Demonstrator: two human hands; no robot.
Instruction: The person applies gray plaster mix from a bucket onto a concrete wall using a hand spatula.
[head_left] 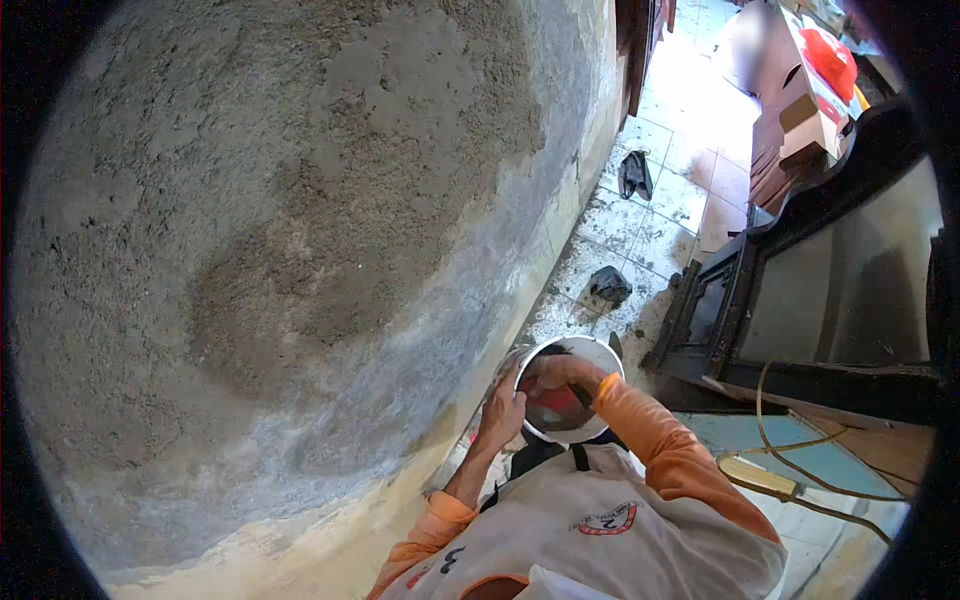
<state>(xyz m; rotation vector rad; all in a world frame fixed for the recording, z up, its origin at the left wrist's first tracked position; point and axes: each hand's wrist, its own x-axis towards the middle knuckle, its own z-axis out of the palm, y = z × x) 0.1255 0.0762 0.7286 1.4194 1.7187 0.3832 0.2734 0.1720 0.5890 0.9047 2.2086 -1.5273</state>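
Left hand (503, 410) grips the bucket (600, 355); right hand (562, 373) reaches inside, grasp unclear; wall (250, 250) beside them looks partly coated.

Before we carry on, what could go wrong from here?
The white bucket might tip or shift if the left hand loses its grip on the rim while the right hand is inside.
The crumpled black bags on the debris-strewn floor could slip underfoot.
The loose looping cord near the right elbow might snag the orange sleeve.
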